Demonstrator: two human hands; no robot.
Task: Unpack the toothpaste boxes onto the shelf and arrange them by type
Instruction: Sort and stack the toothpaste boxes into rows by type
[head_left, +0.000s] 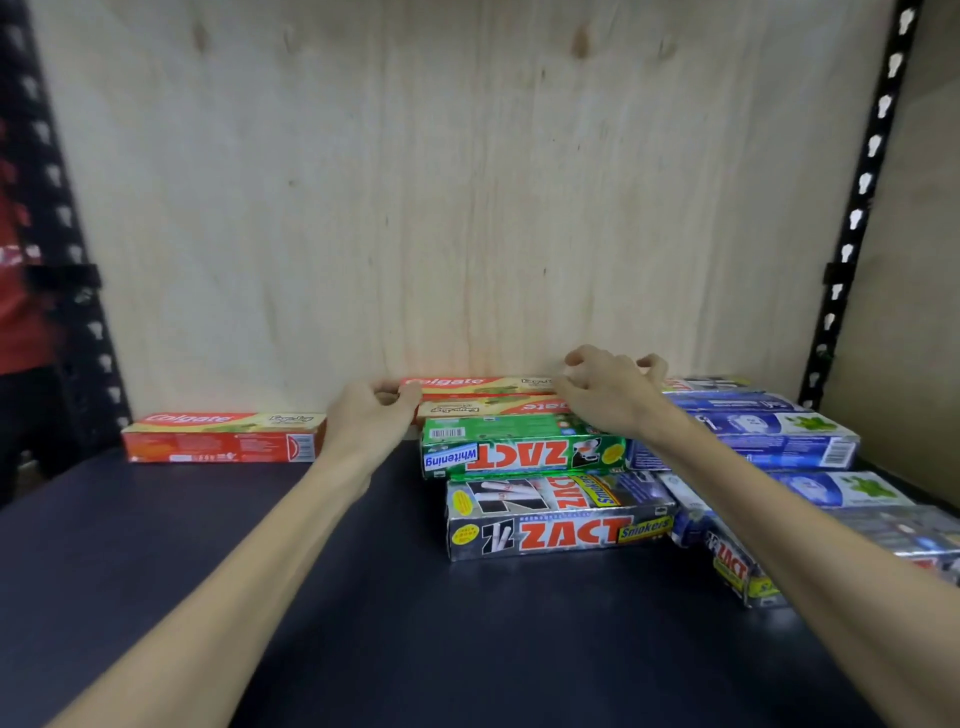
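My forearms cross the shelf (260, 571), both hands, left hand (371, 415) and right hand (608, 395), pinching the rear Colgate box (478, 385) at 12 o'clock; boxes unpacked, types mostly ungrouped.

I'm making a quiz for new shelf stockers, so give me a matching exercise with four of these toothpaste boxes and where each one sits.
Things:
1. lone Colgate box
2. green Zact Whitening box
3. silver Zact Smokers box
4. blue boxes

Places:
A. right side of the shelf
B. front of the middle group
C. alone on the left
D. just behind the silver box

Pairs: 1-C, 2-D, 3-B, 4-A
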